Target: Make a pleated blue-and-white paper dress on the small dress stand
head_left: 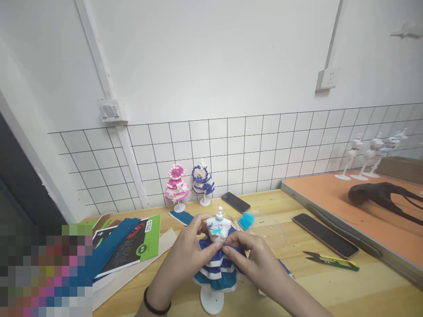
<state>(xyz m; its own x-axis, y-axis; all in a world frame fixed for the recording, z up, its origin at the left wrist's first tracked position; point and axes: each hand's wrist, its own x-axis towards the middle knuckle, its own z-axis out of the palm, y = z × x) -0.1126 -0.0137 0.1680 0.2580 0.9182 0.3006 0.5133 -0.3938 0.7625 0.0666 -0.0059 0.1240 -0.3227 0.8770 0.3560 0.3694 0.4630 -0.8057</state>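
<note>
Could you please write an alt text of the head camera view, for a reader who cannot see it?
A person's left hand and right hand hold a blue tiered skirt at the waist of a small white mannequin on a wooden table. Behind it stand a pink-dressed mannequin and a blue-dressed mannequin; scissors and a phone lie at right.

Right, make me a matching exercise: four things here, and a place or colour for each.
1. Blue-skirted mannequin
2. Snips
3. Leftmost mannequin
4. Black wristband

A. Pink and white
B. Around the left wrist
C. Between the left hand and the right hand
D. Yellow and green, with dark blades

Pairs: 1-C, 2-D, 3-A, 4-B
</note>
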